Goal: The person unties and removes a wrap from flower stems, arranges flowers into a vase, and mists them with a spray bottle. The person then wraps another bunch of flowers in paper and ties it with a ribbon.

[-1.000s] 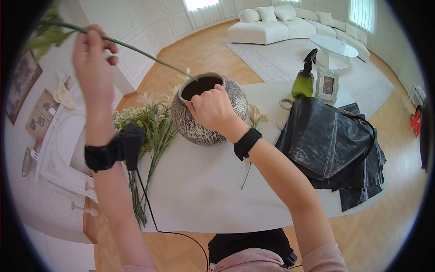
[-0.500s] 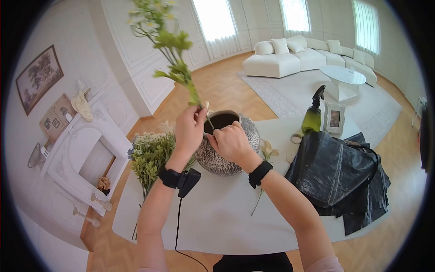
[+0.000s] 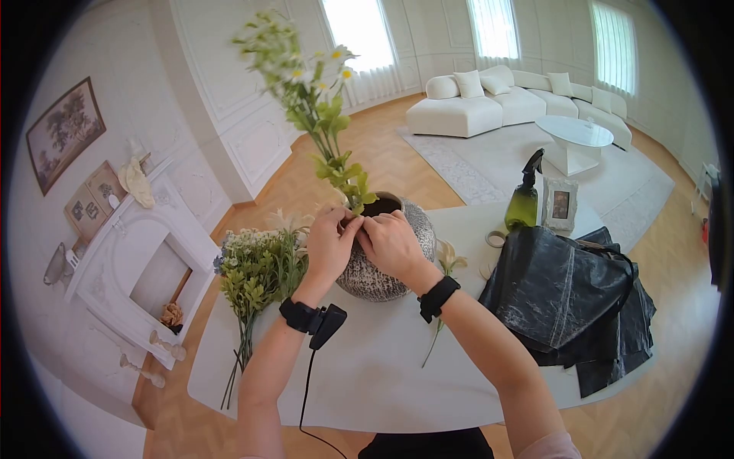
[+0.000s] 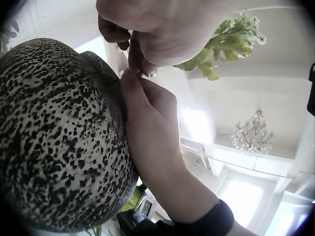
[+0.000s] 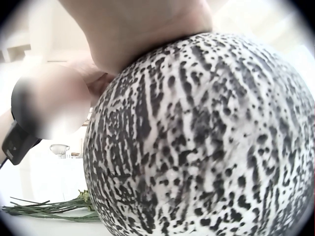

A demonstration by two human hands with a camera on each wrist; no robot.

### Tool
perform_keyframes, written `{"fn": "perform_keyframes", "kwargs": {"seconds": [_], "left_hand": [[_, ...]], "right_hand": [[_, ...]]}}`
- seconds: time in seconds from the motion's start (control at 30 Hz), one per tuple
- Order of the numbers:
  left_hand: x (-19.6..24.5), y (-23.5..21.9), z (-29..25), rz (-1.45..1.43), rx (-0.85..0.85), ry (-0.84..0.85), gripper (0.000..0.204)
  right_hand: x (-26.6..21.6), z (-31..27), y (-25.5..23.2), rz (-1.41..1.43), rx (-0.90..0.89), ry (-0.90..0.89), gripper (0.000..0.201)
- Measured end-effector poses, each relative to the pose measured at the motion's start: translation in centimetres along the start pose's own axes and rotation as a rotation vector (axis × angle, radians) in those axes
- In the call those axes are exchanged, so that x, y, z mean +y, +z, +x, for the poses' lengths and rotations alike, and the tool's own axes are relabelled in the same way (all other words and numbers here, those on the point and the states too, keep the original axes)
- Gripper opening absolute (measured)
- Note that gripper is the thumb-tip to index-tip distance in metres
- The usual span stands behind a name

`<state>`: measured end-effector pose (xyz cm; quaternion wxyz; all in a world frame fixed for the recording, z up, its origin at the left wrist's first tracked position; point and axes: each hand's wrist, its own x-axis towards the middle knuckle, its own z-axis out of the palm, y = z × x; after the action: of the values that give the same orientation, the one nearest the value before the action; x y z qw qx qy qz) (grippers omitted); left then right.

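Observation:
My left hand (image 3: 330, 243) pinches a leafy daisy stem (image 3: 336, 157) low down, right at the mouth of a round vase (image 3: 375, 279). White, yellow-centred blooms rise above the hand, tilted to the left. The vase is speckled black and white and stands upright. Beside the left fingertips, my right hand (image 3: 394, 243) grips the vase rim, its thumb on the outer side. The left wrist view has both hands' fingertips meeting near the rim, with leaves (image 4: 231, 44) behind. Fingers and rim hide the stem's lower end.
A bunch of flowers (image 3: 256, 283) lies left of the vase, a single lily (image 3: 451, 260) to its right. Farther right are a tape roll (image 3: 495, 239), a green spray bottle (image 3: 522, 203), a small picture frame (image 3: 561, 203) and a crumpled black sheet (image 3: 562, 298) on the white table (image 3: 367, 375).
The left hand has come from the upper left to the vase mouth, bringing the daisy stem upright and lower. The right hand has stayed at the rim.

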<state>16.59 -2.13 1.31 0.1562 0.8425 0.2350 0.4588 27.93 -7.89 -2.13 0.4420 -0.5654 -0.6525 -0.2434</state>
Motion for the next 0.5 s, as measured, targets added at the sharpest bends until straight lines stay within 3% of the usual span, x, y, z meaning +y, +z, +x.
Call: {"fn": "perform_keyframes", "kwargs": {"seconds": [0.27,0.33,0.5], "left_hand": [[-0.6,0.7,-0.4,-0.067,0.040,0.039,0.016],[-0.9,0.7,-0.7,-0.098,0.065,0.039,0.017],[-2.0,1.5,-1.6,-0.144,0.106,-0.038,0.016]], "right_hand": [[0.0,-0.1,-0.6,0.102,0.037,0.036,0.013],[0.1,0.0,-0.7,0.169,0.118,0.028,0.014],[0.4,-0.2,-0.7,0.218,0.126,-0.004,0.017]]}}
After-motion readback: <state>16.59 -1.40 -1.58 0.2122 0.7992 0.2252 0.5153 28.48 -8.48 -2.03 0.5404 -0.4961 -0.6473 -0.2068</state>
